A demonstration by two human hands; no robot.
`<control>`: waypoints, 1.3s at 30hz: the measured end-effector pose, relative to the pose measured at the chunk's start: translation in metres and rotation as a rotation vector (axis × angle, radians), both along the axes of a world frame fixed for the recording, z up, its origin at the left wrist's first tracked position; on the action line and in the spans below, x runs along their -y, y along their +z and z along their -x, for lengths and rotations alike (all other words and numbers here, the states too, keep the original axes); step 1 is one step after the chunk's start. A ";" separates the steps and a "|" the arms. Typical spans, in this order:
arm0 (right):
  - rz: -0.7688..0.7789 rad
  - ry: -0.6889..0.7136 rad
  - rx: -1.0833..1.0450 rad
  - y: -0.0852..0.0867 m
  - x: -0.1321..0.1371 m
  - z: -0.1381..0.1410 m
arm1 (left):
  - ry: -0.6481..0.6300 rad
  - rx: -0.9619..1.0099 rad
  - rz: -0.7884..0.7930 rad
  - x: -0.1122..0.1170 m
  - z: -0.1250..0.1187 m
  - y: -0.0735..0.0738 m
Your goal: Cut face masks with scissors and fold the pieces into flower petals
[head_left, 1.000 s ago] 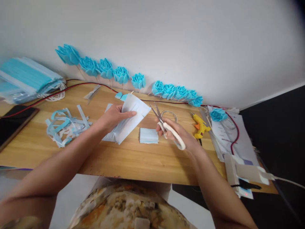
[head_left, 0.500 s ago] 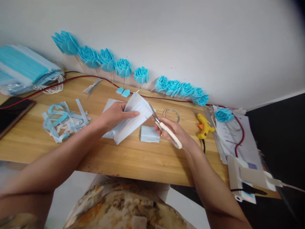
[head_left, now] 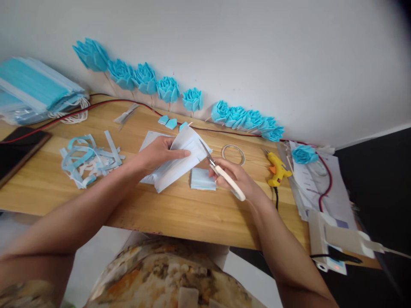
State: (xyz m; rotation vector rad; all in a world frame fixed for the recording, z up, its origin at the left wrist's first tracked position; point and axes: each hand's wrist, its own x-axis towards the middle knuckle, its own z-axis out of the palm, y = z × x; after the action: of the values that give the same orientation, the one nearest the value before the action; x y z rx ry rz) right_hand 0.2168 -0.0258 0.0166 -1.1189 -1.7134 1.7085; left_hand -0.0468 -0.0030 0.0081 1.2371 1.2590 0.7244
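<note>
Head – soft pleated mask [head_left: 180, 164] – steel scissors [head_left: 221, 173]

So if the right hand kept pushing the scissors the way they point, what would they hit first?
The right hand aims the scissors up-left, so the blades would probably meet the white folded sheet that the left hand holds. They look about touching its edge already.

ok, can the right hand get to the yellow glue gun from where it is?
Probably yes. The glue gun lies on the bare wooden table just beyond the right hand, with nothing between them. But that hand is gripping the scissors, so it would likely have to put them down first.
</note>
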 end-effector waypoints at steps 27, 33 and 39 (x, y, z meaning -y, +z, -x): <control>0.021 -0.103 -0.058 -0.005 0.003 -0.002 | -0.031 0.127 0.051 0.000 -0.001 0.006; 0.011 -0.098 -0.060 -0.005 0.003 -0.002 | -0.020 0.149 0.068 0.000 -0.001 0.007; 0.040 -0.084 -0.073 -0.005 0.003 -0.001 | -0.026 0.139 0.048 0.000 -0.001 0.004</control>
State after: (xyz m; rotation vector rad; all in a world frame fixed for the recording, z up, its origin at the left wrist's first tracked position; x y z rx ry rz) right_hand 0.2181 -0.0285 0.0116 -1.1159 -1.5725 1.7178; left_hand -0.0460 -0.0030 0.0125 1.1425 1.1385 0.7446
